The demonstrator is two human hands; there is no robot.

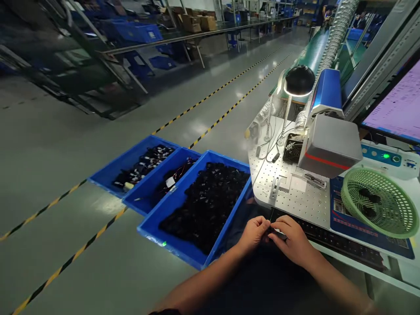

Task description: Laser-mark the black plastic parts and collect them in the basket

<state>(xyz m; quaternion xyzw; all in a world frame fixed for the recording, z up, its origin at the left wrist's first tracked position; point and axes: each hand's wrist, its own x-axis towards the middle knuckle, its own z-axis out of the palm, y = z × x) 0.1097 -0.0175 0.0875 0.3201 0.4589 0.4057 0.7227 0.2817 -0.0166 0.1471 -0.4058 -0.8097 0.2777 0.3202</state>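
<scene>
My left hand [255,232] and my right hand [288,238] meet close together above my lap, in front of the perforated metal plate [295,205]. Fingertips and thumbs of both are pinched round something small; it is mostly hidden, and I cannot make out its kind. To the left of my hands stands a large blue bin [183,256] heaped with small black parts [213,201]. Just beyond my fingers a black keyboard [337,240] lies along the front of the bench.
Two more blue bins [113,168] hold cables and connectors. A grey machine head [333,142] overhangs the plate. A green basket [387,175] with a few black parts stands at the right, below a monitor [397,105]. A lit lamp [299,81] stands behind.
</scene>
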